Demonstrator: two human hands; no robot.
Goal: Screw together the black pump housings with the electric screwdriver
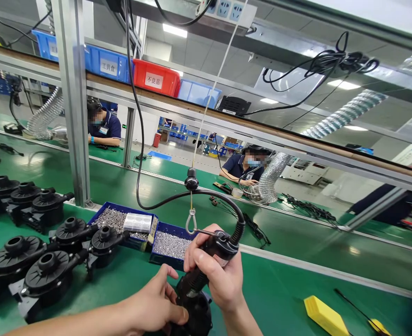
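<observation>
My right hand (226, 282) is wrapped around a black electric screwdriver (223, 241), tilted with its lower end down at a black blower housing (199, 313). Its tip is hidden, so I cannot tell whether it touches a screw. A black cable leaves the top of the tool, and a metal hanging clip (191, 222) links it to a cord from above. Low in the view, my left hand (153, 298) grips the side of that housing, thumb on top. Behind the hands stand a blue bin of small silver parts (172, 245) and a blue bin of screws (109, 219).
Several black blower housings (48, 275) stand on the green bench at left. A yellow-handled tool (324, 315) lies at right. A metal post (71, 102) rises at left, and a shelf overhead carries a red bin (155, 78). Two people sit at the bench beyond.
</observation>
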